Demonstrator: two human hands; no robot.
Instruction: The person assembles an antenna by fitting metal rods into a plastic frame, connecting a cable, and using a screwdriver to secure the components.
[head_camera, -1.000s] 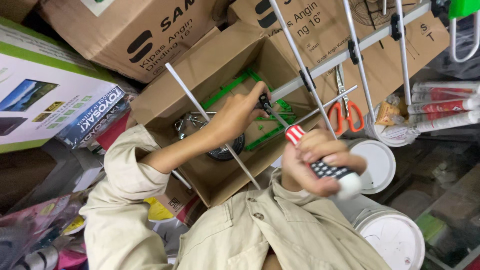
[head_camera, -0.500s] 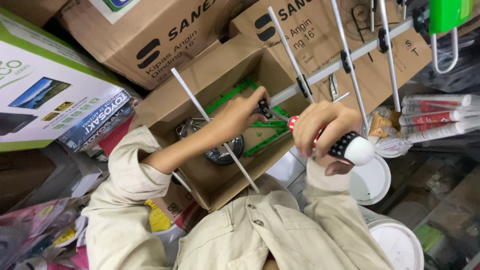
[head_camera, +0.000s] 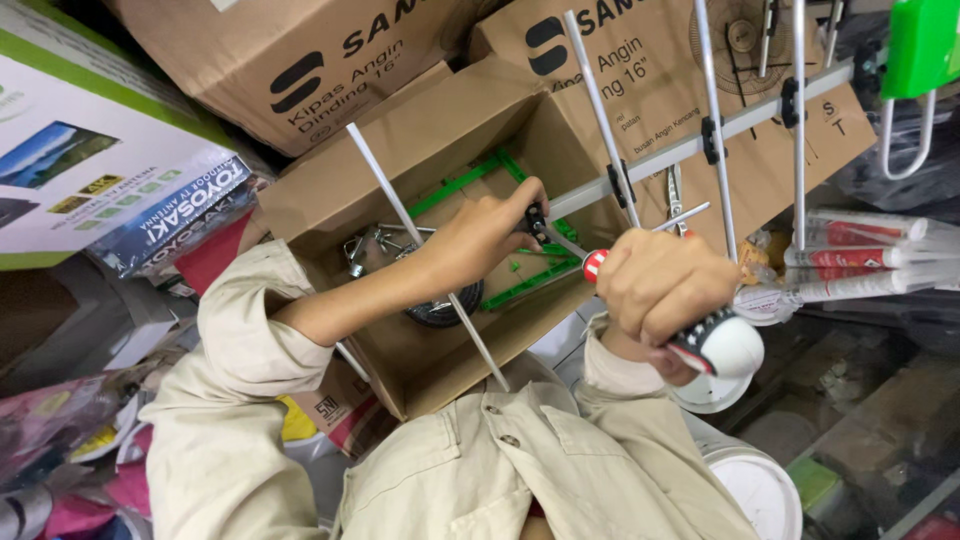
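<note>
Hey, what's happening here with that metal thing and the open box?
A person in a beige shirt is working on a metal aerial over an open cardboard box. The left hand grips the end of the aerial's boom at a black fitting. The right hand is wrapped round a screwdriver with a red, black and white handle, its tip pointing at that fitting. Green plastic parts and metal clamps lie in the box.

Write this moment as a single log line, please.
left hand: on antenna boom end | right hand: grips screwdriver | open cardboard box underneath
</note>
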